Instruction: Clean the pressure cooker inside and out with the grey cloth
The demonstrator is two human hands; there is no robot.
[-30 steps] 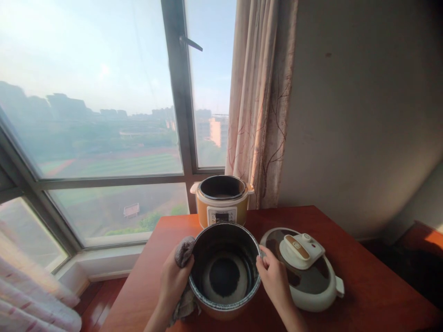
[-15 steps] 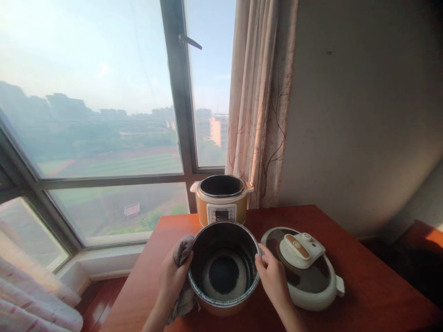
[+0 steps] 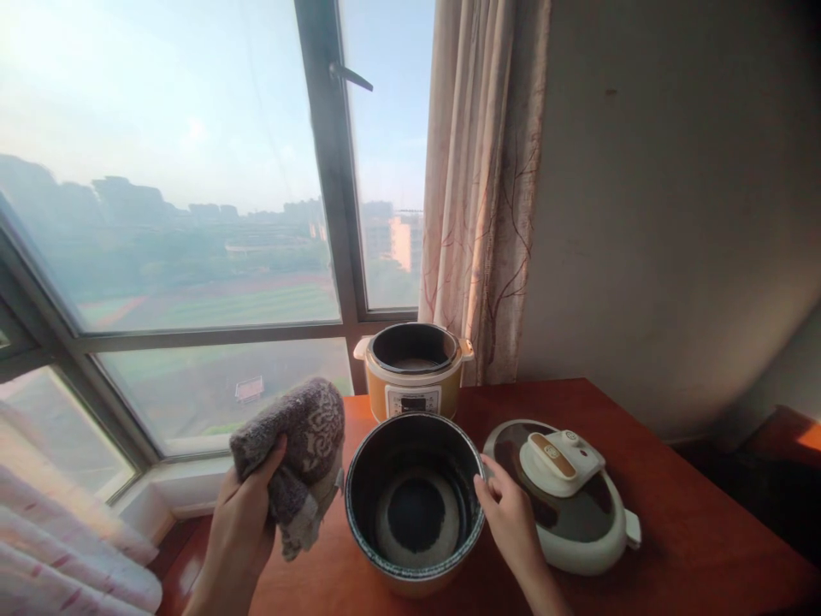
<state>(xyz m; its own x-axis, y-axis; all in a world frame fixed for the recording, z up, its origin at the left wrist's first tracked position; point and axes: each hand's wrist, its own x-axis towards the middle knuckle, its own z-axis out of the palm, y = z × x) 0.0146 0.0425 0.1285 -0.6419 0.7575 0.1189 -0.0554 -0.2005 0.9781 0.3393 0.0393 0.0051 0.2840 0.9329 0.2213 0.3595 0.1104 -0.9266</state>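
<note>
Currently, the left hand [image 3: 247, 513] is raised at the near left, its fingers closed around a folded grey patterned cloth [image 3: 301, 449], which is held just beside the pot [image 3: 416, 505], with a narrow gap between them. The right hand [image 3: 510, 509] grips that pot at the right side of its rim, the fingers bent around the edge. Dark inside with a paler ring around the bottom, the pot tilts its mouth towards the viewer, above the near part of the tabletop [image 3: 680, 522]; whether its base touches the wood cannot be told. Behind it, the yellow and white cooker [image 3: 378, 393] stands upright and uncovered, partly overlapped by the rim. Near the right hand, the round lid [image 3: 583, 522] lies flat, handle up.
</note>
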